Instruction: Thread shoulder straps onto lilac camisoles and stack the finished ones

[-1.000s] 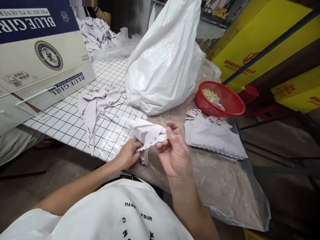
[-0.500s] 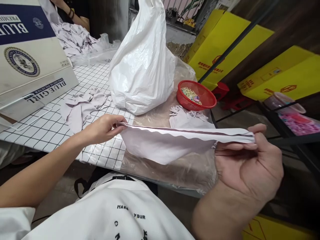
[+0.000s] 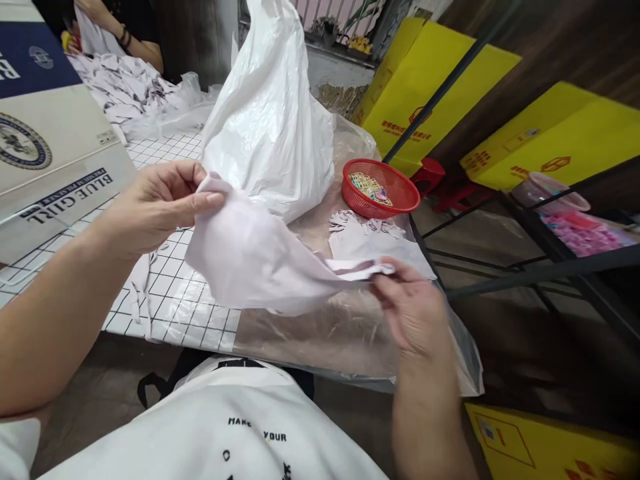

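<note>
A pale lilac fabric piece [image 3: 260, 260] is stretched between my two hands above the table. My left hand [image 3: 170, 200] pinches its upper left corner between thumb and fingers. At the narrow right end, my right hand [image 3: 410, 300] grips the layered edges, with the fingertips partly hidden. The cloth bulges and hangs loosely in the middle. Behind my right hand lies a flat stack of similar lilac fabric pieces [image 3: 400, 247] with frayed-looking strips along its far edge. Thin fabric strips [image 3: 143, 287] rest on the table below my left forearm.
A large white plastic bag [image 3: 270, 113] stands mid-table. Beside it sits a red basket [image 3: 415, 200] holding small coloured pieces. A cardboard box [image 3: 65, 153] is at left. Across the table, a person's hand [image 3: 95, 13] holds cloth near a fabric heap [image 3: 125, 87]. Yellow boxes [image 3: 440, 87] and dark rack bars stand right.
My left hand has risen and come nearer with its corner of the fabric. My right hand has moved left and away from me. The taut fabric now sags and its broad face shows.
</note>
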Demonstrator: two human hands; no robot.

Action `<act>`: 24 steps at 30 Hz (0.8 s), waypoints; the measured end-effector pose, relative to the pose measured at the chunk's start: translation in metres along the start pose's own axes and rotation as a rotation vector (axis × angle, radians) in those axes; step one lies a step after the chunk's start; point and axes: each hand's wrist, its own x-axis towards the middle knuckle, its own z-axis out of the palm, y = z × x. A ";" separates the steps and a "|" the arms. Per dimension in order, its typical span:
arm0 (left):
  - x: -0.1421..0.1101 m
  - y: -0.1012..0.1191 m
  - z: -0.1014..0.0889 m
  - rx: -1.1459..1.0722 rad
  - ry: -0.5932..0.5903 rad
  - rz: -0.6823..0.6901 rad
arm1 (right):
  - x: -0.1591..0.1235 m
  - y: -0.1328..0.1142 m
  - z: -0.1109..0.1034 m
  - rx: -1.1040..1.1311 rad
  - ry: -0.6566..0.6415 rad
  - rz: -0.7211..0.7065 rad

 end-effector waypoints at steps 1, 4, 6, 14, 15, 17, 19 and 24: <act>0.003 -0.015 -0.001 0.044 0.024 -0.099 | 0.007 0.018 0.006 -0.021 -0.066 0.071; 0.007 -0.075 -0.003 0.273 0.079 -0.438 | 0.024 0.074 0.023 -0.176 -0.183 0.309; 0.005 -0.113 -0.002 0.439 0.148 -0.605 | 0.032 0.103 0.032 -0.263 -0.168 0.381; -0.009 -0.166 -0.019 0.586 0.155 -0.680 | 0.036 0.132 0.048 -0.351 -0.239 0.403; -0.010 -0.169 -0.023 0.558 0.114 -0.682 | 0.036 0.130 0.051 -0.405 -0.261 0.390; -0.010 -0.176 -0.030 0.480 0.019 -0.692 | 0.039 0.128 0.055 -0.586 -0.300 0.336; -0.009 -0.182 -0.036 0.406 -0.033 -0.702 | 0.042 0.128 0.059 -0.775 -0.326 0.276; -0.004 -0.175 -0.039 0.321 0.031 -0.690 | 0.049 0.131 0.052 -0.752 -0.383 0.201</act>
